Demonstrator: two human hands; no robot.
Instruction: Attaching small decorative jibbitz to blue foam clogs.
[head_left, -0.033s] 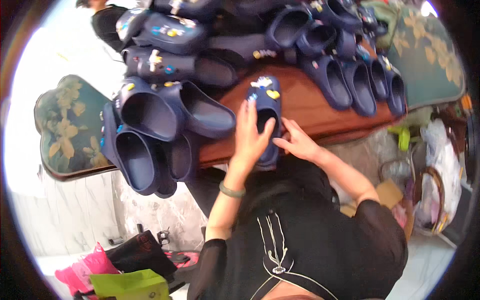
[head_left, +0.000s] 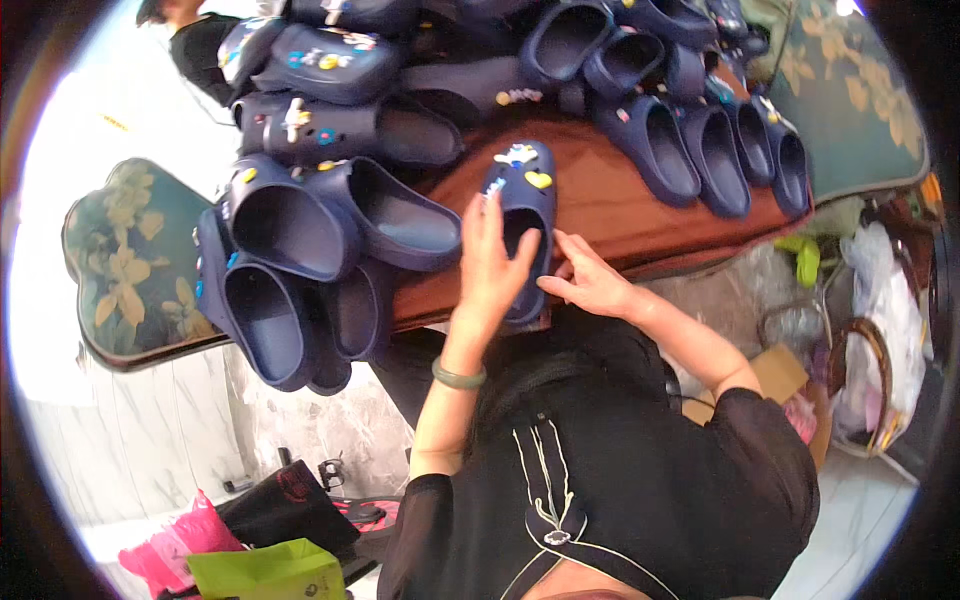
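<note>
A navy clog (head_left: 536,192) with a yellow heart and white and blue charms on its toe lies on the brown table cover, its heel toward me. My left hand (head_left: 490,262) is at the clog's left side, its fingers along the outside and its thumb over the foot opening, so the side wall lies between them. By the clog's right edge is my right hand (head_left: 592,278), thumb and forefinger apart and the other fingers curled. Its fingertips are close to the rim; whether they touch cannot be made out. I see nothing held in it.
Navy clogs (head_left: 290,230) are stacked at the left, and more clogs (head_left: 715,160) stand at the right and back. A brown cover (head_left: 630,225) lies over the dark flowered table (head_left: 130,270). Pink (head_left: 180,545) and green bags (head_left: 265,572) are below left. A person (head_left: 195,50) is at the far left.
The whole view has shifted slightly. Both hands and the clog between them keep nearly the same places relative to each other.
</note>
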